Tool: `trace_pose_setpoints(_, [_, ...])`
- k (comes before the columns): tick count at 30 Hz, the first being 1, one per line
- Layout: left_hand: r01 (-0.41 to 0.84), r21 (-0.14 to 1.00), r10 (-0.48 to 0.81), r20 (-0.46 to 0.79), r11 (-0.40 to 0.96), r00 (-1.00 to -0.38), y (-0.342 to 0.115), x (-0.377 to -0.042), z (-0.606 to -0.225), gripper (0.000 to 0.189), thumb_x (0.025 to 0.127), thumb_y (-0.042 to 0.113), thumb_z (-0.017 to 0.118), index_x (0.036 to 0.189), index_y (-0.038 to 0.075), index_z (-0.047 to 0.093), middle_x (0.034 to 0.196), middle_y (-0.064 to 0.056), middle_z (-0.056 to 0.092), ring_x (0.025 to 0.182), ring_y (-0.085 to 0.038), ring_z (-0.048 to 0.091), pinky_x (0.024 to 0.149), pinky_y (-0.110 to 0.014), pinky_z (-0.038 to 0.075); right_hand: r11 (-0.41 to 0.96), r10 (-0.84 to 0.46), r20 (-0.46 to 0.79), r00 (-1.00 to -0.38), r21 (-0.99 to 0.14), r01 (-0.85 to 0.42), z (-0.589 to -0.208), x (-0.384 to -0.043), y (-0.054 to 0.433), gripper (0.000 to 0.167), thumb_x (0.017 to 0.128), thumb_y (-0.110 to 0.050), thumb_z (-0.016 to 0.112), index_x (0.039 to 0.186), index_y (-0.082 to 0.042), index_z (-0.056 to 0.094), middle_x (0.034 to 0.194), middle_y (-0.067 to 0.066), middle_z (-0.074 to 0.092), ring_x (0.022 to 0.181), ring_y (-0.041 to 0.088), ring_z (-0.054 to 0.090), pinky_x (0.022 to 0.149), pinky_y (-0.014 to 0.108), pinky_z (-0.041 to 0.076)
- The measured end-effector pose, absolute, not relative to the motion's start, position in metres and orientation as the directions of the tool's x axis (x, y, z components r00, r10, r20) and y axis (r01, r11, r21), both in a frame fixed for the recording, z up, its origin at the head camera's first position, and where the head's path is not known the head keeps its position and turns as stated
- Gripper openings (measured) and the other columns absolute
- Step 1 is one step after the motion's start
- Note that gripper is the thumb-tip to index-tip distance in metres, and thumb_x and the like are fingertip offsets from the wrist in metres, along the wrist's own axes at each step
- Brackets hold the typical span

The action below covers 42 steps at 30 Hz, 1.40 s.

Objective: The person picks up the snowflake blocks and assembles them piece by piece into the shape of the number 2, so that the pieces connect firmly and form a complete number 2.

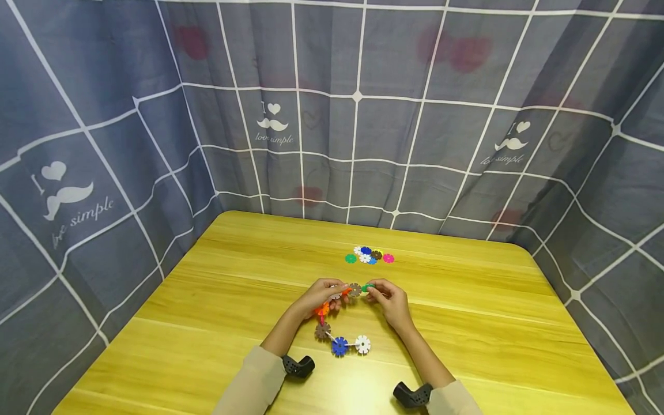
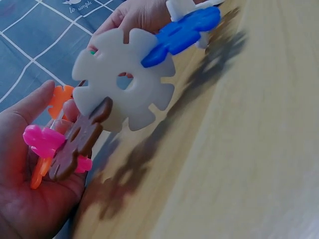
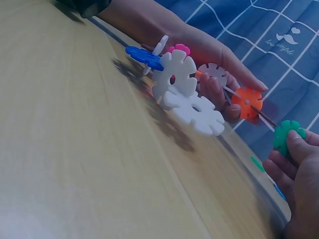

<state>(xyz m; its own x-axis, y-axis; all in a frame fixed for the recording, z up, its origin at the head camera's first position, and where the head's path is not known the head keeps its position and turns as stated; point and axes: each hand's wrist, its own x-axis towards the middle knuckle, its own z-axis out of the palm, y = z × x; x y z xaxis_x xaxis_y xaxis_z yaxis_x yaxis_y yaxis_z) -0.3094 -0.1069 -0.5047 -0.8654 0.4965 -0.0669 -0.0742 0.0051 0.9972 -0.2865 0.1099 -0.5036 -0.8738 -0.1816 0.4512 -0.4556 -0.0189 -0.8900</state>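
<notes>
Right hand [image 1: 390, 301] pinches a green, round, slotted plastic disc [image 3: 282, 133] between thumb and fingers, up against a brown, round, slotted plastic disc [image 1: 355, 290]; can't tell if it's seated or just touching. Left hand [image 1: 319, 295] pinches an orange, round, slotted plastic disc [image 3: 244, 96], supporting the chain of multicoloured slotted plastic discs [image 1: 323, 331], which curves back toward the wearer above the middle of the yellow wood-grain table [image 1: 477, 323]. For a clean joint I'd set green crosswise to brown, slot facing slot, push straight, stop at full depth. Left grip would be better on brown itself; load through the orange-brown link could twist it loose. Loose green, white, blue, brown, yellow and pink slotted plastic discs [image 1: 365, 258] lie toward the table's far edge, between its far corners. Writing: grey-blue fabric curtain with white grid [image 1: 327, 129] repeats "I", heart, moustache, "love simple". No brand legible on the discs.
</notes>
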Motion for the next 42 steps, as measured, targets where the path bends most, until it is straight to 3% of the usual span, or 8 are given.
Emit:
trace_pose_setpoints(12, [-0.057, 0.998, 0.516, -0.043, -0.012, -0.856, -0.110, -0.308, -0.504, 0.035, 0.093, 0.031, 0.055, 0.099, -0.003, 0.063, 0.078, -0.008, 0.064, 0.051, -0.008, 0.051, 0.048, -0.018, 0.042, 0.049, -0.255, 0.531, -0.808, -0.828, -0.559, -0.502, -0.287, 0.106, 0.008, 0.085, 0.007, 0.059, 0.092, 0.011, 0.063, 0.086, 0.024, 0.064, 0.070, 0.044, 0.061, 0.063, 0.043, 0.053])
trace_pose_setpoints(19, [-0.029, 0.999, 0.542, -0.032, 0.014, -0.840, -0.115, -0.307, -0.504, 0.039, 0.096, 0.028, 0.050, 0.098, -0.010, 0.060, 0.079, -0.011, 0.064, 0.052, -0.008, 0.052, 0.048, -0.019, 0.041, -0.014, -0.302, 0.572, -0.762, -0.802, -0.597, -0.500, -0.287, 0.101, 0.008, 0.084, 0.013, 0.057, 0.090, 0.013, 0.061, 0.084, 0.027, 0.063, 0.067, 0.043, 0.061, 0.061, 0.047, 0.052])
trace_pose_setpoints(23, [-0.022, 1.000, 0.534, -0.024, 0.009, -0.845, -0.115, -0.306, -0.503, 0.038, 0.096, 0.027, 0.050, 0.095, -0.010, 0.059, 0.078, -0.013, 0.064, 0.052, -0.009, 0.052, 0.048, -0.019, 0.041, -0.033, -0.308, 0.564, -0.766, -0.811, -0.584, -0.498, -0.286, 0.098, 0.008, 0.085, 0.012, 0.057, 0.091, 0.014, 0.061, 0.084, 0.028, 0.063, 0.068, 0.044, 0.060, 0.061, 0.048, 0.051])
trace_pose_setpoints(29, [-0.072, 0.997, 0.494, -0.043, -0.038, -0.868, -0.110, -0.304, -0.498, 0.031, 0.093, 0.031, 0.055, 0.096, 0.000, 0.061, 0.078, -0.009, 0.063, 0.054, -0.011, 0.054, 0.049, -0.021, 0.043, 0.014, -0.237, 0.503, -0.831, -0.854, -0.521, -0.495, -0.292, 0.094, 0.014, 0.090, 0.003, 0.054, 0.097, 0.012, 0.062, 0.089, 0.027, 0.063, 0.072, 0.048, 0.058, 0.065, 0.048, 0.051])
trace_pose_setpoints(32, [-0.103, 0.991, 0.481, -0.051, -0.082, -0.875, -0.110, -0.306, -0.498, 0.025, 0.092, 0.027, 0.055, 0.096, 0.002, 0.060, 0.078, -0.008, 0.062, 0.054, -0.011, 0.054, 0.050, -0.022, 0.045, 0.110, -0.172, 0.468, -0.867, -0.865, -0.489, -0.492, -0.301, 0.090, 0.020, 0.094, -0.005, 0.051, 0.103, 0.008, 0.064, 0.092, 0.024, 0.065, 0.073, 0.046, 0.058, 0.066, 0.048, 0.051])
trace_pose_setpoints(35, [-0.123, 0.986, 0.470, -0.055, -0.113, -0.881, -0.111, -0.308, -0.498, 0.019, 0.092, 0.022, 0.054, 0.092, 0.004, 0.059, 0.076, -0.008, 0.062, 0.052, -0.011, 0.052, 0.050, -0.022, 0.045, 0.301, -0.155, 0.473, -0.867, -0.814, -0.498, -0.504, -0.324, 0.087, 0.022, 0.094, -0.011, 0.054, 0.109, 0.001, 0.065, 0.089, 0.014, 0.066, 0.071, 0.031, 0.059, 0.065, 0.040, 0.051])
trace_pose_setpoints(39, [-0.150, 0.979, 0.473, -0.068, -0.138, -0.878, -0.110, -0.308, -0.500, 0.016, 0.091, 0.022, 0.054, 0.088, 0.007, 0.058, 0.075, -0.009, 0.061, 0.049, -0.010, 0.050, 0.048, -0.021, 0.043, 0.583, -0.236, 0.512, -0.826, -0.605, -0.542, -0.524, -0.355, 0.084, 0.028, 0.090, -0.016, 0.061, 0.117, -0.009, 0.064, 0.082, 0.000, 0.059, 0.071, 0.013, 0.050, 0.063, 0.029, 0.043])
trace_pose_setpoints(42, [-0.166, 0.976, 0.475, -0.079, -0.144, -0.877, -0.107, -0.307, -0.503, 0.017, 0.092, 0.024, 0.054, 0.087, 0.008, 0.057, 0.074, -0.009, 0.061, 0.048, -0.009, 0.050, 0.046, -0.021, 0.042, 0.704, -0.301, 0.514, -0.803, -0.448, -0.551, -0.527, -0.362, 0.081, 0.033, 0.090, -0.021, 0.062, 0.121, -0.011, 0.062, 0.083, 0.000, 0.052, 0.073, 0.016, 0.045, 0.063, 0.030, 0.039])
